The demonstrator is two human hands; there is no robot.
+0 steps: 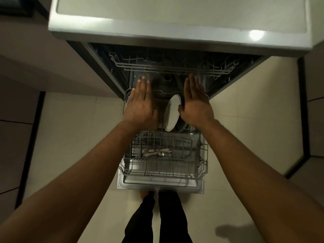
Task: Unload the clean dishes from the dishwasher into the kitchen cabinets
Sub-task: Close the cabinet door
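1. We take this for a home kitchen; a dishwasher [175, 71] stands open under a pale countertop [175, 18], well beyond the fingertips [143, 78] of both outstretched hands.
2. Its lower rack [164, 165] is pulled out over the dropped door; a white plate [172, 113] stands on edge between the two hands, and cutlery [157, 153] lies nearer the wrists.
3. Pale floor tiles [245, 120] and dark-edged cabinet fronts [15, 102] flank the appliance, left and right of the fingers.

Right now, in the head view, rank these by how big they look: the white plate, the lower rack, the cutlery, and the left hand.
1. lower rack
2. left hand and white plate look about alike; the hand is nearer the camera, so I won't rank them
3. cutlery
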